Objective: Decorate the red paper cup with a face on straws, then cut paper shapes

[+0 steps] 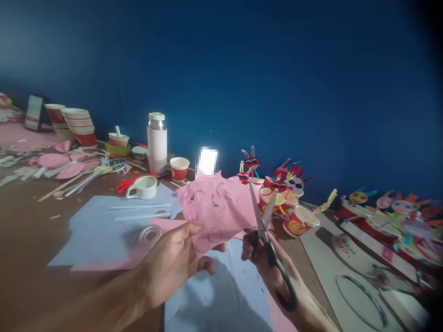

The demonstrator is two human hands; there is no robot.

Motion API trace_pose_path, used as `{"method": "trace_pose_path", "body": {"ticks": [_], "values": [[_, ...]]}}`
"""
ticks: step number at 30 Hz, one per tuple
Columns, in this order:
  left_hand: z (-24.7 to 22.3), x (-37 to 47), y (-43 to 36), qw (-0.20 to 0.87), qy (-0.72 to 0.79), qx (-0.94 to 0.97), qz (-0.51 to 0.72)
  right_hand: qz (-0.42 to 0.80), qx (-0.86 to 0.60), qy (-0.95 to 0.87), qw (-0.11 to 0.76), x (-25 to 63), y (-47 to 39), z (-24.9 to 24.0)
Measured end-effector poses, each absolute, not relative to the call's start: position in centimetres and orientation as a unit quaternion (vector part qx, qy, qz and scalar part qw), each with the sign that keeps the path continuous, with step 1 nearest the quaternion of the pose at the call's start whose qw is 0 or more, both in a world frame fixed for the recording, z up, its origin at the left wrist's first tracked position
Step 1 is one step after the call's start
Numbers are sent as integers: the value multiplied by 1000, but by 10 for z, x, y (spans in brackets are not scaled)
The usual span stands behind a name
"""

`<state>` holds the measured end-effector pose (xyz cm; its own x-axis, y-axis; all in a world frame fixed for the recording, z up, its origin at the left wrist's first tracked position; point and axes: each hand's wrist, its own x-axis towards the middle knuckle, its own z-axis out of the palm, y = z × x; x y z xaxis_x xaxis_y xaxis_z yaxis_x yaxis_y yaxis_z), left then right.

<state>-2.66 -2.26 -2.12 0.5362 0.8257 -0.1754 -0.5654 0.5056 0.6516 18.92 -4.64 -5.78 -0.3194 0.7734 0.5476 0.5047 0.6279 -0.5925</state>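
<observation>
Between thumb and fingers, my left hand (176, 258) pinches the lower left corner of a crumpled pink paper (221, 203). Two circles are drawn on that corner, close to my thumb. My right hand (277, 272) is closed around the black handles of a pair of scissors (268, 230), whose blades point up and stand apart. The blades are in front of the paper's right edge; whether they touch it I cannot tell. Below both hands lies a light blue paper sheet (221, 295). A roll of clear tape (149, 236) rests on papers left of my left hand.
At the back stand a white flask (157, 145), a paper cup (179, 169) and stacked cups (79, 127). A white mug (142, 187) is beside red-handled scissors (126, 184). Decorated cups (301, 221) crowd the right. Pink scraps and sticks (74, 168) litter the left. A blue wall (221, 83) closes the back.
</observation>
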Motion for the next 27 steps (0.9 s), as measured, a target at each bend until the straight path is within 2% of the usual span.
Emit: {"method": "trace_pose_path", "body": {"ticks": [2,5,14,18,27], "values": [[-23,-23,-24,823,239,275,436,281,-446,-694,490,173,-41,-51],[-30,-17,-24,817,244,282,440,338,-482,-601,542,158,-38,-45],[-48,-14,-26,803,315,287,417,379,-531,-523,549,140,-33,-41],[-52,-17,-26,785,319,341,407,340,-528,-518,581,151,-29,-48],[-52,-16,-24,699,395,446,395,363,-510,-517,583,151,-32,-53]]}}
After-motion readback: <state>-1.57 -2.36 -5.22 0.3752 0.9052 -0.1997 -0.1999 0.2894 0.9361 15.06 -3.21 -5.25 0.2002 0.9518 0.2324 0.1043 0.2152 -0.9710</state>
